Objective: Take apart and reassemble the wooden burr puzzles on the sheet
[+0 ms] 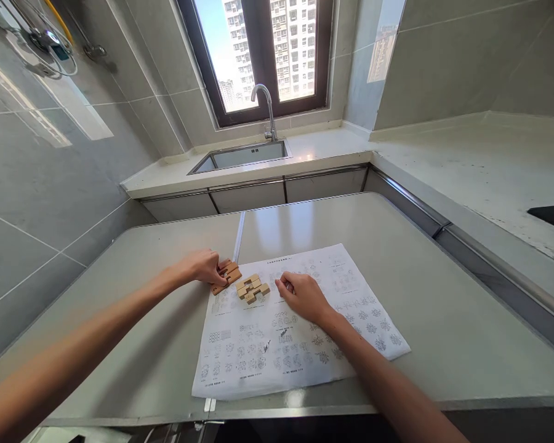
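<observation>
Left fingers (220, 280) are gripping reddish-brown wooden blocks (233, 273), perhaps steadying them.
Just beside the curled right fingers (285, 287), pale-yellow wooden blocks (255, 283) are lying on white printed paper (300, 335).

Stretches both bare arms (96, 335) forward, angles the left hand (205, 267) downward with bent fingers (220, 280), holds the right hand (302, 296) loosely curled.

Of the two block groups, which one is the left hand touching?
The reddish-brown blocks: the left hand is on them. The pale blocks lie between these and the right hand, touched by neither hand.
</observation>
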`<state>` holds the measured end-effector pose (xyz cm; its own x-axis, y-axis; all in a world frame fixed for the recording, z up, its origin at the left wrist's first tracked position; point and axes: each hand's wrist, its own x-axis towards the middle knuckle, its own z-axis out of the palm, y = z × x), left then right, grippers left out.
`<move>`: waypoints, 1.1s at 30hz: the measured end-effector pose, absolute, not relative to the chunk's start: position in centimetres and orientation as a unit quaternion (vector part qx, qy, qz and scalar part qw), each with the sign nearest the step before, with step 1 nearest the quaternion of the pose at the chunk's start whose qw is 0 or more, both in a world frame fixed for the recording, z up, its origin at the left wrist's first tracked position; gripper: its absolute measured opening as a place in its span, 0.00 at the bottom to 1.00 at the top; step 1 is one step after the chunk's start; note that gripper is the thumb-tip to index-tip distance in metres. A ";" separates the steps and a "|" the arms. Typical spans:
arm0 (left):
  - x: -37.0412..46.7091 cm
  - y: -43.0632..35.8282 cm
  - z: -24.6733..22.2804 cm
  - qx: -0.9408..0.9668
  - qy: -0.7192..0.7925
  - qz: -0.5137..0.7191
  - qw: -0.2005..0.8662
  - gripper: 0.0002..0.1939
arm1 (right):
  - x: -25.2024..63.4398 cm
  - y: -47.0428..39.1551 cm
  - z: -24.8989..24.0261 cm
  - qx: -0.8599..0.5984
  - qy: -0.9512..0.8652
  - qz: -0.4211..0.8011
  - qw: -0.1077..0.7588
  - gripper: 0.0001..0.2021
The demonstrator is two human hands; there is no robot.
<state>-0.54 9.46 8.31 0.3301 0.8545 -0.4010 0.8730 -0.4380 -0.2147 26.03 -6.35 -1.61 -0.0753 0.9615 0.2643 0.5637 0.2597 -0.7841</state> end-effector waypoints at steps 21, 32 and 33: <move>1.6 8.3 11.9 0.819 0.514 -0.253 -0.035 0.22 | 26.1 -6.1 -1.6 -0.525 -0.631 0.350 0.452 0.17; 11.2 7.4 16.4 0.868 0.432 -0.231 -0.085 0.23 | 27.1 -5.3 -1.2 -0.238 -0.253 0.760 0.550 0.27; 12.4 7.0 16.7 0.877 0.416 -0.224 -0.085 0.22 | 27.0 -5.4 -1.2 -0.206 -0.228 0.775 0.552 0.29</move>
